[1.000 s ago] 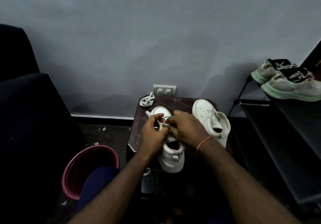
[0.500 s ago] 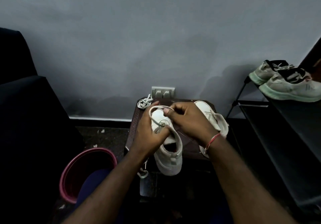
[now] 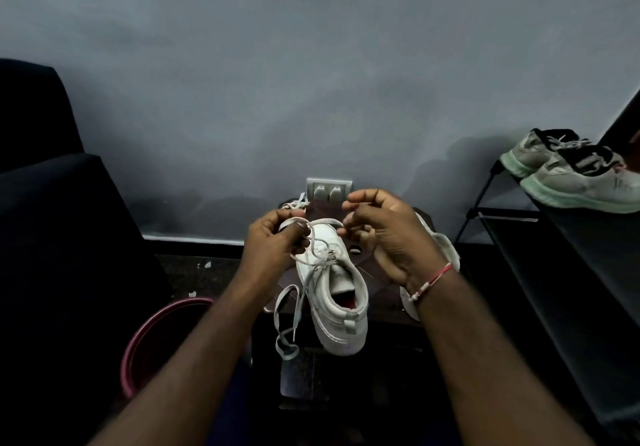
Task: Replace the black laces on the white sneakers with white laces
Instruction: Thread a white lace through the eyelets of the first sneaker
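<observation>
The left hand [image 3: 273, 248] and right hand [image 3: 388, 238] hover with curled fingers above a dark bench [image 3: 374, 283]. Between them a white sneaker [image 3: 332, 293] stands on it, toe pointing away. Each hand pinches the white lace [image 3: 313, 238] threaded through its front eyelets; the loose ends dangle past the bench edge.

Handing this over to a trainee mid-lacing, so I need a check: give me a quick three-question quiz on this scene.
1. True or false: the sneaker between left hand and right hand carries a black lace.
2. The second sneaker lies: A on the rack, B on the table behind the right hand, C in the bucket.
3. Which wrist wears the thread bracelet?
Key: 1 false, its lace is white; 2 B; 3 right.
</observation>
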The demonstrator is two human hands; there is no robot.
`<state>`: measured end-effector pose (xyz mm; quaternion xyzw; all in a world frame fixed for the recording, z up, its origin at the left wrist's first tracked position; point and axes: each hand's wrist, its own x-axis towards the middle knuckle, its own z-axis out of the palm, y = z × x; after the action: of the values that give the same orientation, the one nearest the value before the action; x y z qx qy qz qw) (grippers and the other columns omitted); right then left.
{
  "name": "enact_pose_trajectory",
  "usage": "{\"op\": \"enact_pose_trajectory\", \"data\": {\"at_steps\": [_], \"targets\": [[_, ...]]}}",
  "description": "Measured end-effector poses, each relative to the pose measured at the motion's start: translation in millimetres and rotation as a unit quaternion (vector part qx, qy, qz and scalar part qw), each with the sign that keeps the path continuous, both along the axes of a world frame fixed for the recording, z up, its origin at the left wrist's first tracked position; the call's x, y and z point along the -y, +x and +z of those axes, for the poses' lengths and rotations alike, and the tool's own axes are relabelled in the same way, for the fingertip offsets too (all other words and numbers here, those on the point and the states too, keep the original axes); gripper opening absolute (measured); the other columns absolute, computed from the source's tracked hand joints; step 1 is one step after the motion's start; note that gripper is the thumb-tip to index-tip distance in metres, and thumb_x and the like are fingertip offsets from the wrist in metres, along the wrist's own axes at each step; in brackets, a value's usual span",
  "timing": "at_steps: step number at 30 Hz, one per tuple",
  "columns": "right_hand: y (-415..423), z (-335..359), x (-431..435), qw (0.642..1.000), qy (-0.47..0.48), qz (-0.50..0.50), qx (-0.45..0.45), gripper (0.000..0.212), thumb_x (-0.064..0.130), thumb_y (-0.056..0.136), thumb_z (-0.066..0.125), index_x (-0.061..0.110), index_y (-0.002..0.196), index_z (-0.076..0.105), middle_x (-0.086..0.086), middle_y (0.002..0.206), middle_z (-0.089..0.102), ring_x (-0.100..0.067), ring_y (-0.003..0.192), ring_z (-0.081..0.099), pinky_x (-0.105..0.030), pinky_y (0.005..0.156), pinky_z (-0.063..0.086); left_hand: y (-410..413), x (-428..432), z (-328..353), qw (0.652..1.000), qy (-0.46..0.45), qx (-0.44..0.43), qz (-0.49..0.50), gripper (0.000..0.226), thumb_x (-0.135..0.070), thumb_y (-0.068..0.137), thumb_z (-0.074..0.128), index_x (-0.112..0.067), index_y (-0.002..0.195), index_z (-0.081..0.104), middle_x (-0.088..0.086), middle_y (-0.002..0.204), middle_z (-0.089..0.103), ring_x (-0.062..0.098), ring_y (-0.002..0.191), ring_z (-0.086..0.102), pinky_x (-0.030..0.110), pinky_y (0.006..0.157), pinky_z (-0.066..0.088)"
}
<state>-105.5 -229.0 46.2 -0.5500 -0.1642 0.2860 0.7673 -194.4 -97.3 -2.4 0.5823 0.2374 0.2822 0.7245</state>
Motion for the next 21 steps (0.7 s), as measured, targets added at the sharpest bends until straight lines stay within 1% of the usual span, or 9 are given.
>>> {"op": "enact_pose_trajectory", "data": {"at_steps": [2,4,6,9,11,13,16,18,21], "targets": [[0,-2,1,1.000,0.025,-0.003,-0.005,0.030,-0.026,0.080,0.048,0.002,0.089,0.055,-0.013,0.081,0.058,-0.018,0.067,0.061,-0.024,0.062,0.058,0,-4,-8,0.998,0.018,-0.061,-0.003,0.019,0.005,0.085,0.059,-0.008,0.097,0.064,0.013,0.090,0.067,0.029,0.083,0.062,0.042,0.080,0.049],[-1,-5,1,1.000,0.006,-0.009,0.026,0.031,-0.028,0.077,0.051,0.001,0.088,0.056,-0.014,0.080,0.061,-0.022,0.071,0.067,-0.025,0.065,0.059,-3,-3,-12,0.980,0.161,-0.113,0.022,0.029,-0.009,0.081,0.061,-0.020,0.108,0.062,0.001,0.104,0.065,0.023,0.096,0.064,0.039,0.086,0.053],[-3,-8,-1,0.998,-0.018,-0.014,0.052,0.029,-0.026,0.078,0.054,0.001,0.089,0.056,-0.016,0.083,0.061,-0.023,0.074,0.070,-0.026,0.067,0.060,-7,2,-9,0.955,0.286,-0.080,0.007,0.044,-0.023,0.077,0.059,-0.026,0.121,0.058,-0.008,0.116,0.061,0.014,0.106,0.063,0.035,0.091,0.052],[-6,-8,-2,0.996,-0.026,-0.003,0.087,0.027,-0.021,0.082,0.057,0.005,0.091,0.057,-0.015,0.090,0.064,-0.020,0.077,0.071,-0.026,0.067,0.059,-1,14,3,0.967,0.226,0.010,-0.119,0.041,-0.012,0.088,0.065,-0.016,0.128,0.056,0.002,0.116,0.068,0.014,0.106,0.066,0.030,0.091,0.054],[-6,-9,-4,0.993,-0.030,0.002,0.114,0.026,-0.017,0.083,0.060,0.007,0.092,0.058,-0.016,0.093,0.067,-0.021,0.082,0.071,-0.028,0.067,0.059,4,19,9,0.979,0.142,0.037,-0.140,0.030,-0.002,0.090,0.063,-0.008,0.119,0.063,0.008,0.101,0.073,0.015,0.084,0.069,0.025,0.073,0.056],[-3,-12,-4,0.986,-0.056,-0.027,0.157,0.025,-0.013,0.081,0.066,0.010,0.090,0.060,-0.015,0.094,0.069,-0.023,0.085,0.070,-0.030,0.074,0.059,6,19,8,0.984,0.142,0.007,-0.108,0.019,-0.002,0.090,0.062,-0.008,0.106,0.070,0.005,0.081,0.073,0.008,0.057,0.058,0.019,0.054,0.048],[6,-23,1,0.949,-0.151,-0.096,0.259,0.025,-0.004,0.081,0.070,0.019,0.086,0.061,-0.003,0.089,0.069,-0.013,0.083,0.067,-0.024,0.080,0.055,7,11,-5,0.975,0.202,-0.083,-0.041,0.010,-0.009,0.090,0.065,-0.011,0.094,0.073,0.005,0.072,0.071,0.009,0.055,0.057,0.022,0.055,0.045],[9,-35,10,0.912,-0.261,-0.061,0.309,0.023,0.004,0.081,0.072,0.021,0.092,0.063,0.006,0.089,0.067,-0.013,0.086,0.065,-0.026,0.084,0.054,6,8,-12,0.957,0.259,-0.126,-0.013,0.006,-0.015,0.089,0.067,-0.015,0.088,0.073,0.002,0.070,0.071,0.008,0.060,0.060,0.024,0.062,0.048],[5,-63,15,0.820,-0.430,0.022,0.378,0.025,0.025,0.079,0.075,0.018,0.102,0.067,0.004,0.091,0.069,-0.015,0.087,0.065,-0.029,0.083,0.052,3,11,-19,0.940,0.304,-0.157,0.005,0.008,-0.023,0.084,0.069,-0.018,0.078,0.073,-0.004,0.064,0.068,0.005,0.053,0.056,0.026,0.059,0.048]]}}
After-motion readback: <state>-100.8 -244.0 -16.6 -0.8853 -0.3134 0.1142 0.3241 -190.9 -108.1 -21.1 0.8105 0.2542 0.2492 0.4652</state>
